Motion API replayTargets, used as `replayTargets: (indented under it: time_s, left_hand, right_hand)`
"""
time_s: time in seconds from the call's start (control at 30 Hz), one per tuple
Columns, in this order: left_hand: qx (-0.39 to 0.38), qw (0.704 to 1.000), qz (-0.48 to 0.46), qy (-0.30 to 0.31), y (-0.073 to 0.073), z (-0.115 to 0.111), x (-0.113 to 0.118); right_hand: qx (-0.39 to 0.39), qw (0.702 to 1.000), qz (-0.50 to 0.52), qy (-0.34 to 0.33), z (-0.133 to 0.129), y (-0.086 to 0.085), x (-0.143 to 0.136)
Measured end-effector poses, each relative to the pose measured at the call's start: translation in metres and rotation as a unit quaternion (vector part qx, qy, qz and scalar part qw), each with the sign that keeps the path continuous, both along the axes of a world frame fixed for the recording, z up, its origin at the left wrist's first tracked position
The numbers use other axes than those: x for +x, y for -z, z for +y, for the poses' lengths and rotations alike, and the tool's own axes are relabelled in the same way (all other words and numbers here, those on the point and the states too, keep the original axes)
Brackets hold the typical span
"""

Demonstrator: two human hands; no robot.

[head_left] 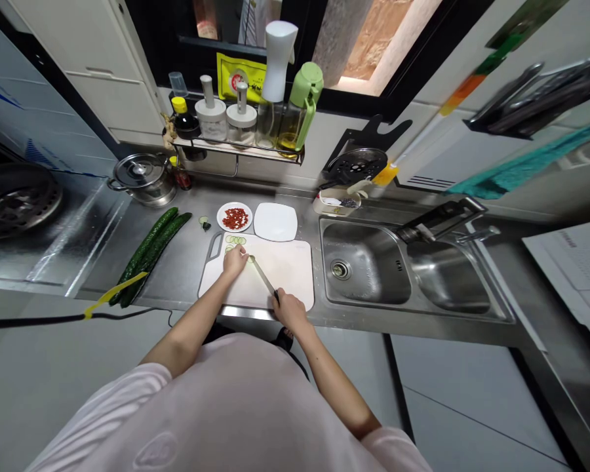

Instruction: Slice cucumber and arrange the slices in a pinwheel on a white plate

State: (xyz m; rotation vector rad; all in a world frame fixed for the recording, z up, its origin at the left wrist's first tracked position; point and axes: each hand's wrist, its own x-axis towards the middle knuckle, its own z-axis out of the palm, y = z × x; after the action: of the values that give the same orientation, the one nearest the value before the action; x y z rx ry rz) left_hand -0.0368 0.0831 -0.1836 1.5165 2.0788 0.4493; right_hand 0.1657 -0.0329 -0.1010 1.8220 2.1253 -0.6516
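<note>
My right hand (290, 309) is wrapped round the handle of a kitchen knife (264, 276), its blade pointing up and left over a white cutting board (290, 269). By the knife's tip, my left hand (235, 260) has its fingers drawn together. A small pale green piece (251, 259), like a cucumber slice, shows at the tip beside those fingertips; whether they grip it is unclear. Several thin cucumber slices (235, 240) lie at the board's upper left, just above my left hand. Behind the board are a plate of chopped red pieces (235, 218) and a white square plate (275, 221).
Whole cucumbers (150, 255) lie left of the board, near cucumber scraps (204, 223). A lidded steel pot (145, 178) stands behind them. To the right is a double sink (366, 262). A rack (240, 149) of bottles and jars hangs above the counter.
</note>
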Motion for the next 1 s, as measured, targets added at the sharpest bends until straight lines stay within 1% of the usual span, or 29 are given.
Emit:
replayTargets:
  time_s: [0.27,0.5,0.63,0.8,1.0]
  left_hand:
    - [-0.009,1.000,0.001,-0.002,0.000,0.000,0.000]
    - [-0.006,1.000,0.014,-0.002,-0.001,0.001,0.001]
    - [-0.008,1.000,0.019,-0.001,-0.002,0.000,0.001]
    - [-0.005,1.000,0.010,0.000,-0.001,0.000,0.000]
    - [-0.002,1.000,0.013,0.000,-0.001,0.001,0.000]
  right_hand:
    - [-0.020,1.000,0.000,0.012,0.002,-0.001,-0.008]
    - [-0.027,1.000,0.004,0.007,0.006,-0.007,-0.010]
    - [-0.038,0.999,-0.003,0.013,0.005,-0.006,-0.010]
    - [-0.040,0.999,0.002,0.015,-0.003,-0.002,-0.003]
    - [-0.053,0.998,0.000,0.016,-0.013,-0.007,0.008]
